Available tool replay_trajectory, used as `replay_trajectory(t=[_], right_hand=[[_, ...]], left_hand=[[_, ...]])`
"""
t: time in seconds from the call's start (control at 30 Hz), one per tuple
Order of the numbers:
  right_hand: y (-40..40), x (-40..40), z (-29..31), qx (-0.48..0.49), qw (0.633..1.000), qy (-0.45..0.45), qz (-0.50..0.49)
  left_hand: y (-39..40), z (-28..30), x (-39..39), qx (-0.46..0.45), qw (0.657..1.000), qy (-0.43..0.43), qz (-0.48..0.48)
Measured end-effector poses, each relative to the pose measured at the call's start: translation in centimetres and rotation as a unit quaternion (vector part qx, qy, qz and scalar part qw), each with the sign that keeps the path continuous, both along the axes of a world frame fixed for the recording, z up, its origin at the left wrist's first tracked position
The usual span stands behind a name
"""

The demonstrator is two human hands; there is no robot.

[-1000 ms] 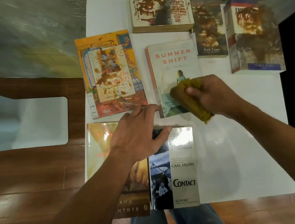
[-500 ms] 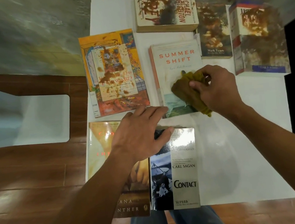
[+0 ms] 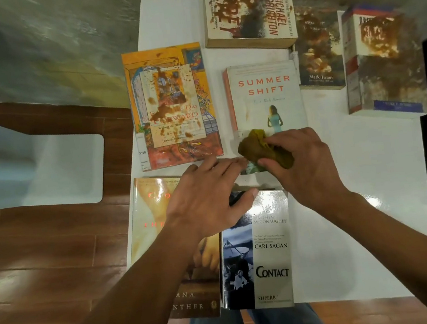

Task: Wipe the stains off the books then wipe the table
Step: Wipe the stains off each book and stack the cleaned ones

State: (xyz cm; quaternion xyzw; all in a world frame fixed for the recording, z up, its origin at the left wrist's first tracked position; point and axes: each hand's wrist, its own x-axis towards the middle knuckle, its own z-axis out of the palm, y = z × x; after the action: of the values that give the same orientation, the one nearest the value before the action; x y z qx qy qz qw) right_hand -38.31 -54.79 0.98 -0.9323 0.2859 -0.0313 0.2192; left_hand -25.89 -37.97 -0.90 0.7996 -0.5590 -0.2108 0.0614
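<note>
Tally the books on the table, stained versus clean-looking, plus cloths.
Heavily stained books: 4 (orange book, Crichton, Twain, boxy white one)
Mostly clean books: 3 (Summer Shift, Contact, tan book)
Cloths: 1
Total: 8

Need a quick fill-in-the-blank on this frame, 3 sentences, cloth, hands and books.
1. The right hand grips a ____ cloth.
2. The cloth rests on the near end of the book titled Summer ____.
3. The left hand, fingers straight, has its thumb over the book titled ____.

Missing words: yellow; Shift; Contact
</note>
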Motion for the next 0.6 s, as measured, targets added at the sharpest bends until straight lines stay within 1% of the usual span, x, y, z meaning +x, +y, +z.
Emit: replay_trajectory(t=[0.17,0.3,0.47,0.6], right_hand=[[-1.9,3.9,0.3,-0.001,1.000,0.013,0.000],[-4.0,7.4,-0.1,-0.012,1.000,0.000,0.005],[-5.9,11.4,-0.7,-0.026,0.999,-0.009,-0.016],[-6.7,13.8,-0.6,0.000,0.999,-0.022,-0.047]], left_hand=[[0.2,-0.1,-0.1,-0.015,1.000,-0.002,0.004],[0.1,-0.1,-0.1,-0.032,0.999,-0.004,0.015],[0.2,-0.1,-0.1,-0.046,0.999,-0.003,0.014],[0.2,-0.2,-0.1,-0.055,0.998,0.007,0.021]])
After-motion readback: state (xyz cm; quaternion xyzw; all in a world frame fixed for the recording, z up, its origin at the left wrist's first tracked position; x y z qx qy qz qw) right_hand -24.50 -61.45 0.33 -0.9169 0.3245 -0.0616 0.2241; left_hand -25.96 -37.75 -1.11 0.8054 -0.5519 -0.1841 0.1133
